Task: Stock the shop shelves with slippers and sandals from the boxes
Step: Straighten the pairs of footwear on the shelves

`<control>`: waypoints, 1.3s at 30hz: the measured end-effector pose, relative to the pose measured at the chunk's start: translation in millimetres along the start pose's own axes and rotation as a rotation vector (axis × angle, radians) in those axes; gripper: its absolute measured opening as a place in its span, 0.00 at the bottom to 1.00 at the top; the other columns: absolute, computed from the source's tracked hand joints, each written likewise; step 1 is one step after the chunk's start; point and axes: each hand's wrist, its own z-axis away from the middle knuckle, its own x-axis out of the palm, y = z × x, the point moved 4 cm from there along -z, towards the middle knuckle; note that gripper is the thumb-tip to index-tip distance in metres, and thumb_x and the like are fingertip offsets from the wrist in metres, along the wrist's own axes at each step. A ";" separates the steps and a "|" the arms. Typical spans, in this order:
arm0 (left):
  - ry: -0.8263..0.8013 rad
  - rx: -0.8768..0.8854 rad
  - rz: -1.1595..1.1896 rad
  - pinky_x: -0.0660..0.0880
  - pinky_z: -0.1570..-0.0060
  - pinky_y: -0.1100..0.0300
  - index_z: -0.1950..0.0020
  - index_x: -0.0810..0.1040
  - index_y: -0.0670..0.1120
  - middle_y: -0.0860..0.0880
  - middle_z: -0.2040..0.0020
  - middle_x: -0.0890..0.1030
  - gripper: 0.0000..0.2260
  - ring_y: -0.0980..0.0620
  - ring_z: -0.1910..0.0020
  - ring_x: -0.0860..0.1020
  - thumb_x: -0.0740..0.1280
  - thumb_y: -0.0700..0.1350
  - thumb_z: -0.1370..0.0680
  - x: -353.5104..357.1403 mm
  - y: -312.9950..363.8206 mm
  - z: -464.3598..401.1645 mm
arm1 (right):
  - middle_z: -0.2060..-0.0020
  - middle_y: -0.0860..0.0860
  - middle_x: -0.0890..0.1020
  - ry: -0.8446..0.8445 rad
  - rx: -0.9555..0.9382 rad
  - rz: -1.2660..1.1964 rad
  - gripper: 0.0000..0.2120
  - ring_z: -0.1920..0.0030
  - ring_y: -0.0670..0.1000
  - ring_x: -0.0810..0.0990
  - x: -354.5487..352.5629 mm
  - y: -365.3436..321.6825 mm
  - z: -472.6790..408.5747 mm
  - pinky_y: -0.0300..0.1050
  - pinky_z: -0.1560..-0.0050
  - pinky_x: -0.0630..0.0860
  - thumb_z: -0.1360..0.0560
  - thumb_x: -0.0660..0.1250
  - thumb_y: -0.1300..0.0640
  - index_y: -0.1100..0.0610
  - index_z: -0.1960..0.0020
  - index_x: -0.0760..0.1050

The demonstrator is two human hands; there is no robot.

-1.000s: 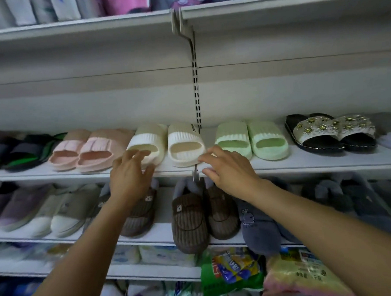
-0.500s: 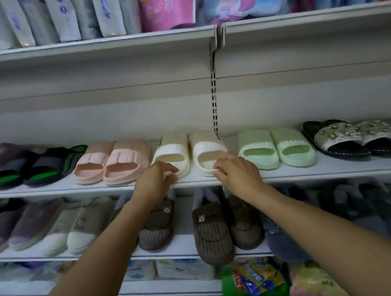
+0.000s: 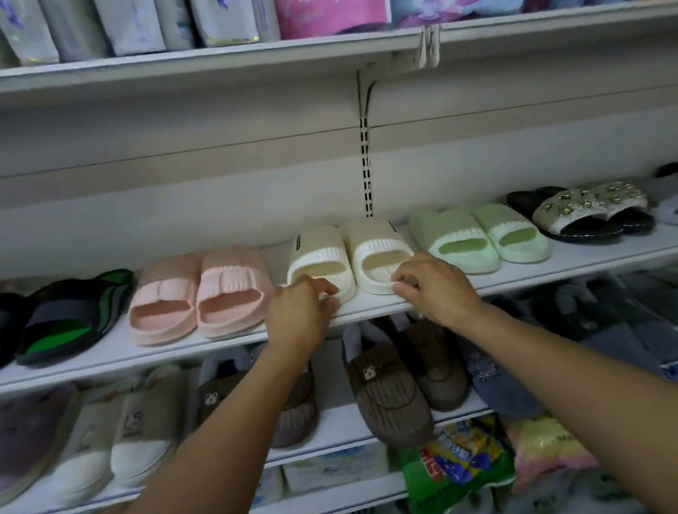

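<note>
A pair of cream slide slippers stands side by side on the white middle shelf (image 3: 566, 272), heels toward me. My left hand (image 3: 301, 313) curls its fingers over the heel edge of the left cream slipper (image 3: 317, 250). My right hand (image 3: 437, 287) has its fingers curled on the heel of the right cream slipper (image 3: 376, 243). Both soles rest flat on the shelf. No box is in view.
Pink slippers (image 3: 198, 295) sit left of the cream pair, and green slippers (image 3: 478, 237) sit right of it. Beaded black sandals (image 3: 586, 208) are farther right, black-and-green sandals (image 3: 57, 314) far left. Brown plush slippers (image 3: 387, 391) fill the shelf below. Packets line the top shelf.
My right hand has moved from the shelf edge onto the right cream slipper's heel. My left hand has stayed on the left one, its fingers more curled. The view has shifted.
</note>
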 end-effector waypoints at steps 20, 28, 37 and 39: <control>-0.101 0.010 0.090 0.72 0.42 0.56 0.33 0.75 0.51 0.47 0.33 0.74 0.18 0.46 0.40 0.75 0.67 0.50 0.23 -0.3 -7.0 11.0 | 0.44 0.51 0.77 0.014 -0.097 0.270 0.12 0.45 0.55 0.74 -7.4 -10.4 -0.4 0.47 0.52 0.70 0.21 0.59 0.51 0.48 0.43 0.80; 0.166 0.100 -0.004 0.70 0.46 0.53 0.38 0.77 0.51 0.49 0.41 0.78 0.14 0.47 0.43 0.74 0.65 0.49 0.23 -53.3 -41.5 60.2 | 0.45 0.50 0.78 0.089 -0.314 0.072 0.13 0.44 0.55 0.74 3.4 -74.7 9.9 0.51 0.44 0.69 0.23 0.63 0.52 0.51 0.41 0.79; 0.213 -0.263 -0.136 0.68 0.41 0.47 0.39 0.77 0.57 0.45 0.37 0.75 0.14 0.40 0.40 0.73 0.65 0.51 0.24 -99.0 -154.7 72.3 | 0.34 0.49 0.71 -0.059 -0.401 0.032 0.17 0.42 0.57 0.76 46.7 -189.0 14.6 0.49 0.43 0.69 0.20 0.58 0.48 0.46 0.32 0.70; 0.138 -0.197 -0.112 0.71 0.40 0.47 0.37 0.76 0.60 0.46 0.36 0.75 0.15 0.42 0.39 0.74 0.66 0.50 0.23 -103.1 -170.2 68.7 | 0.34 0.50 0.72 -0.073 -0.380 0.063 0.18 0.42 0.57 0.76 56.2 -207.6 13.0 0.51 0.43 0.69 0.20 0.57 0.46 0.43 0.31 0.69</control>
